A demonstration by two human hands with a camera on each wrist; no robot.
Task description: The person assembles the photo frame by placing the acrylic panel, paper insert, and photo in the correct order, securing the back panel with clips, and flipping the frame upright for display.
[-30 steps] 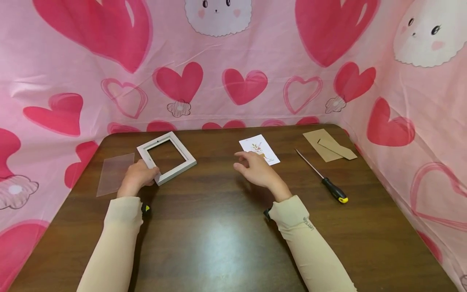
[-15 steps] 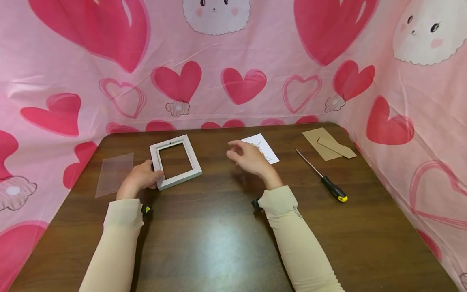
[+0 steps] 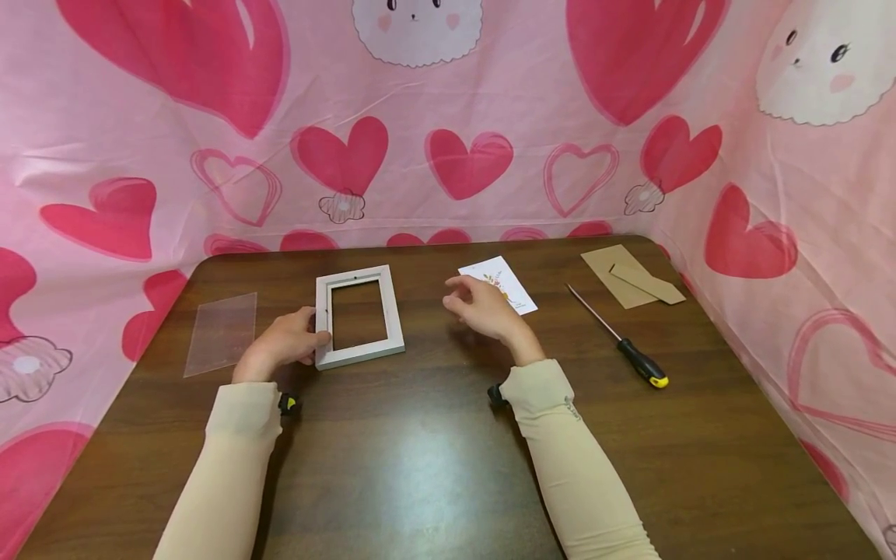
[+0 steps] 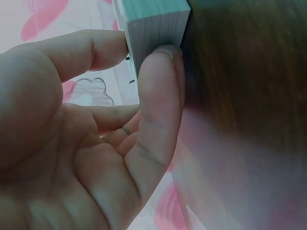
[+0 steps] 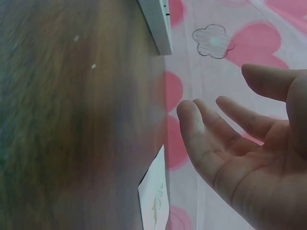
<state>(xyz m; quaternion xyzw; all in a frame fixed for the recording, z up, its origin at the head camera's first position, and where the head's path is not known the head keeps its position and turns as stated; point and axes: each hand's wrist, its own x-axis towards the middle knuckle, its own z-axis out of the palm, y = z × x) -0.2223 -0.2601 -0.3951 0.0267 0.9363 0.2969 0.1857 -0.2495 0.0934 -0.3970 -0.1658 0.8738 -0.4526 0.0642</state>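
Observation:
A white rectangular frame (image 3: 360, 356) lies on the table at centre left in the head view. The left hand (image 3: 288, 342) pinches its left side near the lower corner; in the left wrist view thumb and fingers of this hand (image 4: 96, 129) grip the frame's edge (image 4: 156, 28). The right hand (image 3: 486, 311), empty, hovers beside a white card (image 3: 514, 289) with a floral print, its fingers loosely bent. In the right wrist view that hand (image 5: 244, 143) is apart from the card (image 5: 154, 196) and from the frame (image 5: 158, 24).
A clear sheet (image 3: 220, 334) lies left of the left hand on the brown table (image 3: 413, 467). At the right are a screwdriver (image 3: 640, 362) with a black and yellow handle, a brown board (image 3: 616, 268) and a narrower brown piece (image 3: 647, 285). Pink heart-patterned cloth (image 3: 392, 93) surrounds the table.
The frame has slid right in the left hand's grip and turned straighter. The right hand has shifted slightly left overall, uncovering part of the card.

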